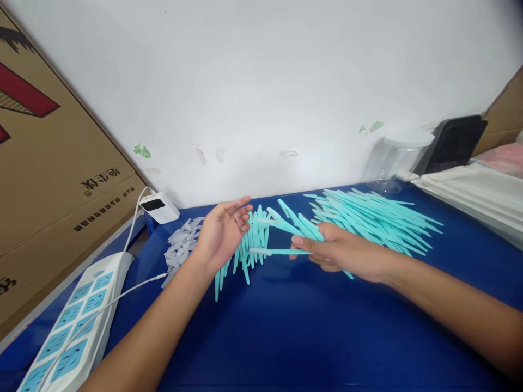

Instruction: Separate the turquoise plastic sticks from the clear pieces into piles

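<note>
My right hand (343, 250) is closed around several turquoise eyebrow razors (298, 226), their slim handles fanning out to the left. One razor (280, 251) lies level at the thumb, its pale tip pointing toward my left hand. Palm up and fingers curled, my left hand (224, 231) has a small translucent cap (237, 220) between its fingers, partly hidden. Behind and beside the left hand lies a pile of turquoise razors (255, 239). Left of that wrist is a heap of clear plastic caps (182, 245). A larger razor pile (371, 218) spreads beyond my right hand.
A white power strip (77, 326) with cables runs along the left, near a white device with a dark screen (159, 208). A cardboard box (53, 163) stands at left. A clear lidded jar (402, 158), a black object (455, 142) and white stacked bags (474, 190) are at right.
</note>
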